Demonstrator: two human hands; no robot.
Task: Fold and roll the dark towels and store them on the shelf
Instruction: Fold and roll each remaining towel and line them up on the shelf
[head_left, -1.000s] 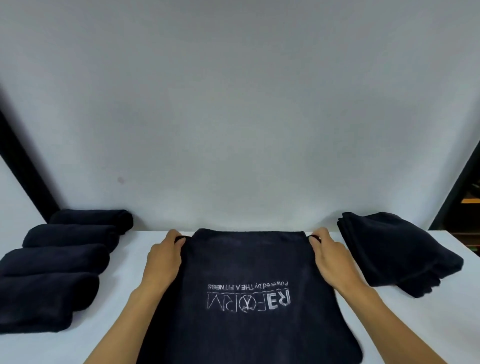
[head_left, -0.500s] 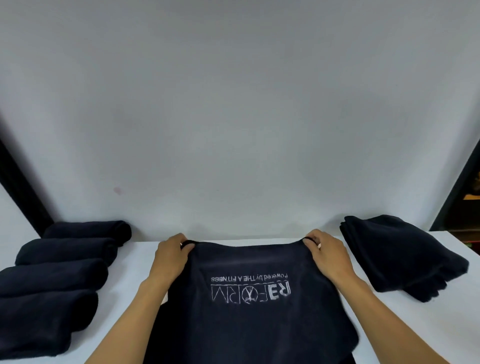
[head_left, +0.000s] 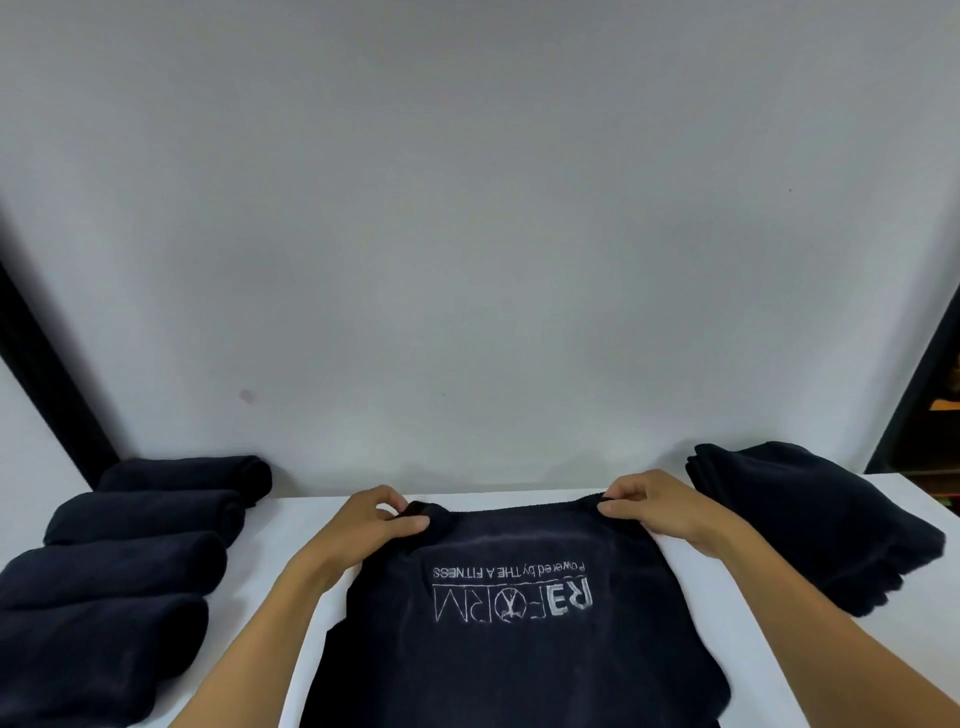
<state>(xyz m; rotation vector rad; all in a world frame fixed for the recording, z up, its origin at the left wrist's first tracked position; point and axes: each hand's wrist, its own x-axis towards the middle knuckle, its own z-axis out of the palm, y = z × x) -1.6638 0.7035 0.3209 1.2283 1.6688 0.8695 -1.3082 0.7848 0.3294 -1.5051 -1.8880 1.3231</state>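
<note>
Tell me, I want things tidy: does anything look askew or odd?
The folded pile on the right slumps, edges uneven, unlike the neat rolled towels on the left. A small pink smudge marks the wall.

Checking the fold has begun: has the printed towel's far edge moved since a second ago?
Yes: the left hand and right hand pulled the towel's far edge toward the person, off the wall; table shows between.

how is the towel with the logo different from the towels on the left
The logo towel is spread open; the left towels are four rolled bundles. The left hand and right hand pinch the logo towel's far corners; nothing touches the left towels. The logo towel shows white lettering; the left towels show none. Both are dark, on the white surface.
</note>
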